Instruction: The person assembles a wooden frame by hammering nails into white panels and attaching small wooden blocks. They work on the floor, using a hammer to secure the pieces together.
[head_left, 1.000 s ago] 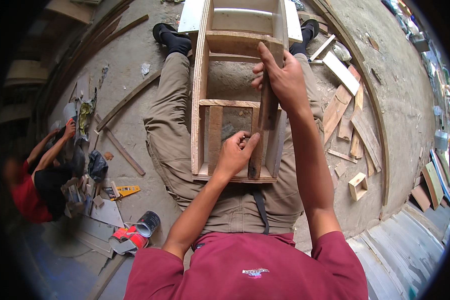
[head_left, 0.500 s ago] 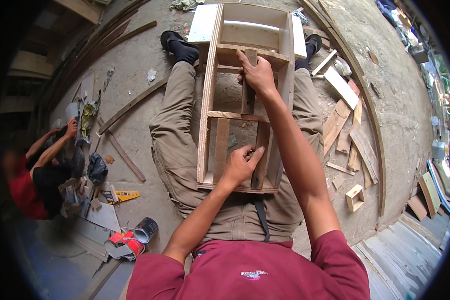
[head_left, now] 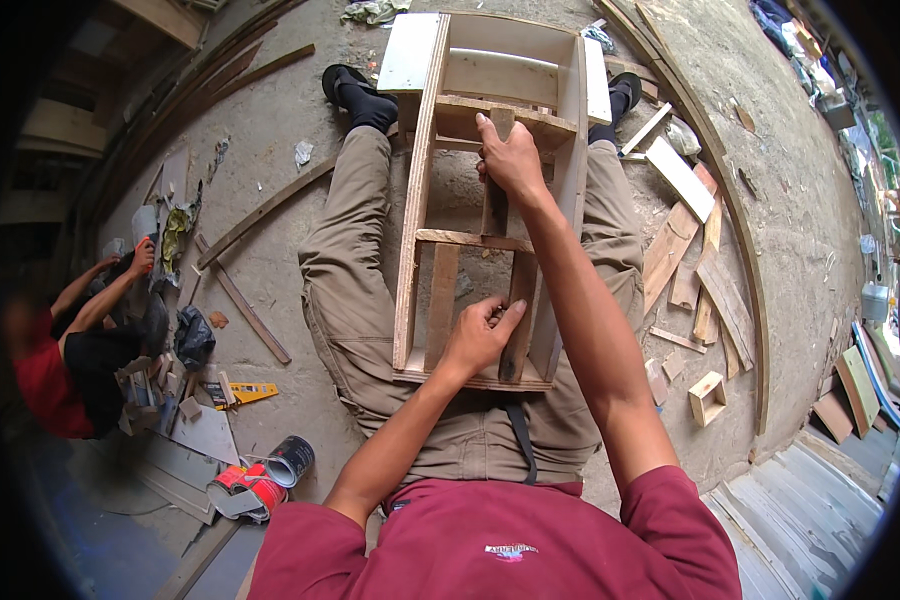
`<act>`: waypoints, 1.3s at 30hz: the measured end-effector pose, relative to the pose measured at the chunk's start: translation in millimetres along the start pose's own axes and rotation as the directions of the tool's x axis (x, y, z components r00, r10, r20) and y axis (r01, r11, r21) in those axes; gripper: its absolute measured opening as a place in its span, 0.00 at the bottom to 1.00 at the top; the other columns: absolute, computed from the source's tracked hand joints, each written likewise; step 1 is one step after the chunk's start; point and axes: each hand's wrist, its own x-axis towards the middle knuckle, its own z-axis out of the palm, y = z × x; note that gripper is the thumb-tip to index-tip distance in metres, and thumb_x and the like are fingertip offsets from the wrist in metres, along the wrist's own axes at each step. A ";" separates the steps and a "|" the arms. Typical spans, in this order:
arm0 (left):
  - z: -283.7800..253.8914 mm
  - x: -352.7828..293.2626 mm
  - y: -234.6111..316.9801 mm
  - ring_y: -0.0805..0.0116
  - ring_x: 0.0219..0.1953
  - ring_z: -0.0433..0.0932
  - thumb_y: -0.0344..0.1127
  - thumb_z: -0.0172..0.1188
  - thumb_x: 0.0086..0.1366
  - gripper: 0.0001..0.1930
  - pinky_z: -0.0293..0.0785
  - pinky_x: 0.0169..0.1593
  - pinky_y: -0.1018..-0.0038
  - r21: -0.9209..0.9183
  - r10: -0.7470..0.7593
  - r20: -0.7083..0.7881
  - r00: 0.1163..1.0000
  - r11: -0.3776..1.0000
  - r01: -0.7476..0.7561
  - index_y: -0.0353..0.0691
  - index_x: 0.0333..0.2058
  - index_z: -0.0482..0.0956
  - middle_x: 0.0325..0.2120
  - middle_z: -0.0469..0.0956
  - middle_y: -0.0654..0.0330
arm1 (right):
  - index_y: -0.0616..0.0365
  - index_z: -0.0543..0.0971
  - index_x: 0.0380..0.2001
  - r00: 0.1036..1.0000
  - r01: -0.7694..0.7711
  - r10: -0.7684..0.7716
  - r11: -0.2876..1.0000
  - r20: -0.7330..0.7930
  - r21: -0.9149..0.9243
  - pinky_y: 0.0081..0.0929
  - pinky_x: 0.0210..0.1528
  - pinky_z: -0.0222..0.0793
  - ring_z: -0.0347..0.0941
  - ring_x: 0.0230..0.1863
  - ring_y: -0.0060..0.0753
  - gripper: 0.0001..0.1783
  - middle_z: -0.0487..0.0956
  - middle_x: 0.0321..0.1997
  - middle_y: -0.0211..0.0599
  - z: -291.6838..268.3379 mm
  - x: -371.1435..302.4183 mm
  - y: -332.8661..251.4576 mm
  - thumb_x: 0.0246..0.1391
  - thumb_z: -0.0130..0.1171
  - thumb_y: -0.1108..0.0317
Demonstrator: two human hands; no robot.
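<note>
Hands: your right hand [head_left: 511, 160] wraps the upper slat [head_left: 495, 212]; your left hand [head_left: 478, 340] curls, thumb against the lower slat [head_left: 517, 352], pinch unclear | Where: wooden frame [head_left: 420, 200], between your legs [head_left: 348, 250] | Step: apparently positioning slats | Next: likely calls for steady alignment

Single head-worn fisheye view, from close above, steeply down onto left hand [head_left: 482, 338] and right hand [head_left: 515, 165].
</note>
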 end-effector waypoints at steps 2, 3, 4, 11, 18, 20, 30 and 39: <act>-0.5 0.8 2.1 0.79 0.26 0.71 0.47 0.60 0.71 0.22 0.68 0.31 0.77 -0.030 -0.013 0.012 1.000 0.999 0.014 0.26 0.39 0.81 0.24 0.79 0.61 | 0.58 0.71 0.32 0.999 -0.002 0.001 0.999 -0.033 -0.043 0.26 0.18 0.70 0.71 0.17 0.22 0.19 0.72 0.20 0.29 2.2 4.6 0.8 0.67 0.58 0.53; -0.2 1.4 1.7 0.79 0.26 0.70 0.47 0.60 0.70 0.22 0.67 0.30 0.77 -0.031 -0.012 0.012 1.000 0.999 0.012 0.26 0.39 0.81 0.23 0.78 0.62 | 0.62 0.71 0.34 1.000 -0.006 0.005 1.000 -0.018 -0.030 0.30 0.21 0.73 0.74 0.19 0.27 0.21 0.75 0.23 0.36 1.1 4.3 0.7 0.66 0.59 0.52; 0.3 2.3 0.5 0.79 0.26 0.70 0.47 0.60 0.70 0.22 0.67 0.30 0.77 -0.031 -0.010 0.013 1.000 0.999 0.011 0.26 0.39 0.81 0.23 0.77 0.62 | 0.66 0.71 0.35 1.000 -0.009 0.009 1.000 -0.004 -0.016 0.33 0.24 0.75 0.78 0.22 0.32 0.24 0.77 0.25 0.44 -0.7 4.1 0.7 0.65 0.59 0.51; -4.0 4.9 -4.1 0.79 0.27 0.72 0.48 0.60 0.70 0.23 0.69 0.32 0.78 0.019 -0.024 0.034 0.999 1.000 0.024 0.26 0.41 0.81 0.24 0.79 0.61 | 0.59 0.69 0.43 0.987 -0.115 0.067 0.929 0.144 0.351 0.26 0.22 0.74 0.70 0.20 0.21 0.22 0.72 0.25 0.30 -7.2 -15.2 -21.0 0.68 0.57 0.49; -2.6 3.4 2.2 0.78 0.27 0.72 0.48 0.61 0.70 0.24 0.69 0.32 0.75 0.003 -0.003 -0.008 1.000 1.000 0.003 0.26 0.41 0.81 0.25 0.80 0.58 | 0.57 0.68 0.45 0.952 -0.221 0.100 0.876 0.288 0.428 0.26 0.24 0.75 0.71 0.22 0.21 0.20 0.74 0.28 0.30 -7.7 -14.4 -38.8 0.69 0.54 0.50; -4.1 -1.0 5.4 0.77 0.27 0.72 0.49 0.60 0.70 0.24 0.69 0.32 0.74 0.012 -0.047 0.006 0.999 0.999 0.047 0.26 0.41 0.81 0.25 0.80 0.58 | 0.57 0.68 0.44 0.959 -0.168 0.038 0.875 0.281 0.455 0.26 0.25 0.75 0.72 0.22 0.21 0.20 0.74 0.27 0.30 1.2 -19.5 -49.4 0.70 0.53 0.50; 2.0 1.4 1.0 0.68 0.22 0.73 0.48 0.61 0.69 0.21 0.70 0.30 0.66 -0.029 0.092 -0.073 0.993 0.995 -0.095 0.29 0.37 0.82 0.20 0.77 0.50 | 0.62 0.70 0.38 0.972 -0.121 0.021 0.897 0.233 0.425 0.30 0.21 0.78 0.76 0.20 0.26 0.24 0.77 0.25 0.35 43.0 -2.1 -14.4 0.67 0.56 0.48; 2.2 2.6 -3.6 0.64 0.24 0.76 0.45 0.60 0.69 0.19 0.72 0.32 0.65 -0.052 0.077 -0.050 0.996 0.996 -0.079 0.30 0.37 0.81 0.22 0.79 0.45 | 0.60 0.70 0.35 0.979 -0.075 -0.011 0.908 0.202 0.413 0.28 0.21 0.75 0.75 0.19 0.25 0.26 0.76 0.23 0.33 50.5 4.1 4.9 0.66 0.57 0.44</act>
